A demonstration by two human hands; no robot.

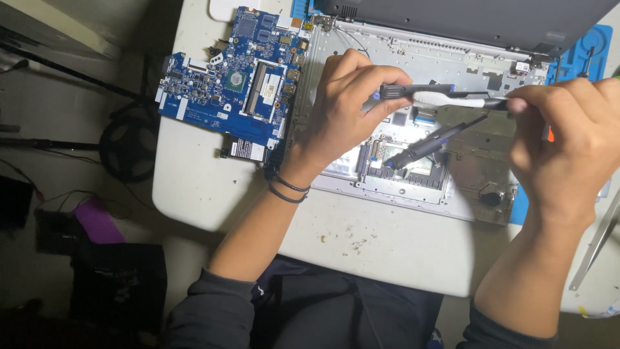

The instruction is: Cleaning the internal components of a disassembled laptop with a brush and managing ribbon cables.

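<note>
My left hand (345, 106) and my right hand (568, 139) hold the two ends of a long thin black part with a white ribbon cable (445, 97), level above an opened silver laptop base (420, 61). The left fingers pinch its grey-black end, the right fingertips pinch the other end. Below it, a second black strip (429, 143) lies slanted inside the base near the touchpad area. A blue motherboard (229, 81) lies on the white table to the left of the laptop.
The laptop rests on a blue repair mat (591, 55) on a white table (361, 239). Its dark lid (465, 16) stands at the back. A metal strip (597, 239) lies at the right edge. Cables, a stand and dark bags sit on the floor at left.
</note>
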